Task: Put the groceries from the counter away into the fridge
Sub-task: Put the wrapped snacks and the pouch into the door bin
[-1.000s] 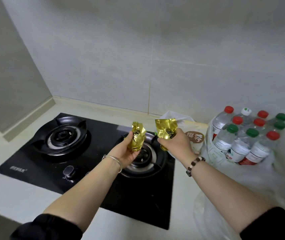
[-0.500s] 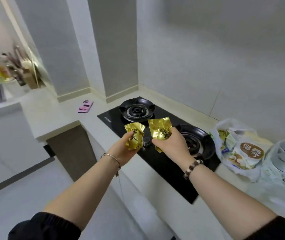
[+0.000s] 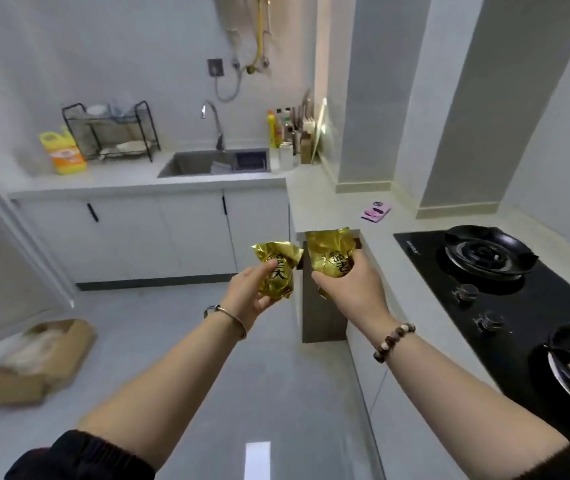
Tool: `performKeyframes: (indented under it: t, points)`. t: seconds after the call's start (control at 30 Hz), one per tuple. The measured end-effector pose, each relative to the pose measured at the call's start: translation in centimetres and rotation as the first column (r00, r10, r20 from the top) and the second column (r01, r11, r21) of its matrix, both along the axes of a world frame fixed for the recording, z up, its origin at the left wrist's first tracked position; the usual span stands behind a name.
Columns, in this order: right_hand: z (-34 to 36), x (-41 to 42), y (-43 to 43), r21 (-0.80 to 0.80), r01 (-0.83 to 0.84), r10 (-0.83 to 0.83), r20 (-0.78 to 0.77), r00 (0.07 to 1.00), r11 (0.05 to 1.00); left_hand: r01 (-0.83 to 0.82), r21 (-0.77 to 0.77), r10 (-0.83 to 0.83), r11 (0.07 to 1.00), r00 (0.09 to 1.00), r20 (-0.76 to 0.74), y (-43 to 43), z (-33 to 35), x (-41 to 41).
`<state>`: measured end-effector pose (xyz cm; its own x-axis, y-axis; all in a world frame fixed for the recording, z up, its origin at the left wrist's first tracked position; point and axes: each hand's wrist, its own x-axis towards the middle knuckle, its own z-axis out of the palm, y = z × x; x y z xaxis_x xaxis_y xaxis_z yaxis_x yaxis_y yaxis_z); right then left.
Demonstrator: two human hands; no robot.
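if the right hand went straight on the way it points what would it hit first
Past the gold packet it grips, the right hand looks to have free air until the white cabinets under the sink; depth is unclear.

This is a small home kitchen. A pale L-shaped counter [image 3: 314, 199] runs over white cupboards [image 3: 158, 233] with black handles. A steel sink [image 3: 207, 164] with a curved tap [image 3: 212, 121] is set into it, and beside it stand a black wire dish rack [image 3: 113, 133] holding plates and a yellow detergent jug [image 3: 63, 152]. Bottles [image 3: 281, 129] crowd the corner. A black glass gas hob [image 3: 505, 296] with two burners is built into the right side. A water heater [image 3: 238, 12] with pipes hangs above the sink.
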<state>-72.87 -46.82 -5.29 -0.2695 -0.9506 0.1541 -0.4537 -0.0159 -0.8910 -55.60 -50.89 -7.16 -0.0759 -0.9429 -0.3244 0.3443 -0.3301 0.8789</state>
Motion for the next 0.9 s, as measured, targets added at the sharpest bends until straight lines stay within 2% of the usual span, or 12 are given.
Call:
performKeyframes:
  t: [0.13, 0.23, 0.33, 0.47, 0.73, 0.9]
  points:
    - [1.2, 9.5, -1.0, -0.044, -0.181, 0.182, 0.033, 0.983, 0.983, -0.172, -0.104, 0.182, 0.98, 0.979, 0.096, 2.2, 2.1, 9.7]
    - [1.9, 16.2, -1.1, -0.116, -0.273, 0.282, 0.066, 0.957, 0.955, -0.236, -0.192, 0.274, 0.952, 0.94, 0.205, 4.4, 4.0, 16.0]
    - [3.5, 23.7, -0.2, -0.197, -0.351, 0.372, 0.085, 0.924, 0.916, -0.308, -0.302, 0.398, 0.902, 0.865, 0.306, 7.2, 5.9, 22.9]
    - [5.1, 30.8, 0.5, -0.27, -0.431, 0.47, 0.101, 0.877, 0.861, -0.315, -0.439, 0.507, 0.842, 0.741, 0.441, 10.3, 8.0, 29.2]
    - [7.9, 41.3, 1.5, -0.383, -0.549, 0.604, 0.031, 0.796, 0.743, -0.409, -0.584, 0.704, 0.701, 0.53, 0.473, 13.7, 11.3, 38.3]
    - [11.6, 46.2, -0.2, -0.481, -0.608, 0.647, -0.105, 0.755, 0.632, -0.462, -0.702, 0.835, 0.542, 0.39, 0.388, 14.3, 14.5, 43.1]
